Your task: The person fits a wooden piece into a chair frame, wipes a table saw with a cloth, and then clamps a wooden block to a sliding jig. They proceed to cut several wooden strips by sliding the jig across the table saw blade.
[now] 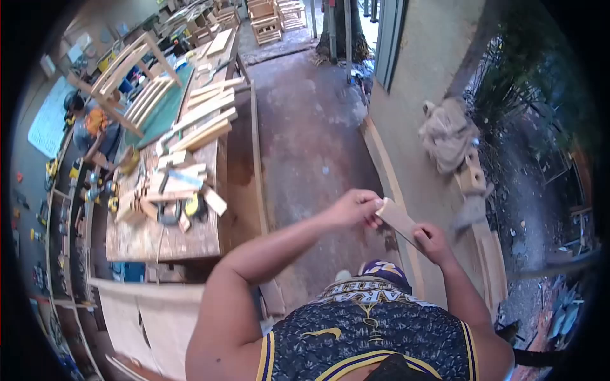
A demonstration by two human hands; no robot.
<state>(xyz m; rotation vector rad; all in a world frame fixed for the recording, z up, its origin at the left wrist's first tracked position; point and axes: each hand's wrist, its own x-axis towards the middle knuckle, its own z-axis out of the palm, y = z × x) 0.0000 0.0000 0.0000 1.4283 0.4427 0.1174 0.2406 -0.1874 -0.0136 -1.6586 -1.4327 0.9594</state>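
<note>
A short, flat piece of wood (398, 220) with a rounded end is held up in front of my body. My right hand (436, 242) is wrapped round its lower right end, the thumb lying along it. At the upper left end, my left hand (359, 208) is closed, thumb and fingertips pinched against the wood's tip. Whether anything small is also between those fingers cannot be made out.
On the left, a workbench (127, 247) carries wood offcuts (175, 184), a tape measure (192, 206), long slats (203, 120) and a wooden chair frame (121, 70). A person (95, 127) is beyond it. To the right are a low wall (413, 165) and a cloth bundle (448, 133).
</note>
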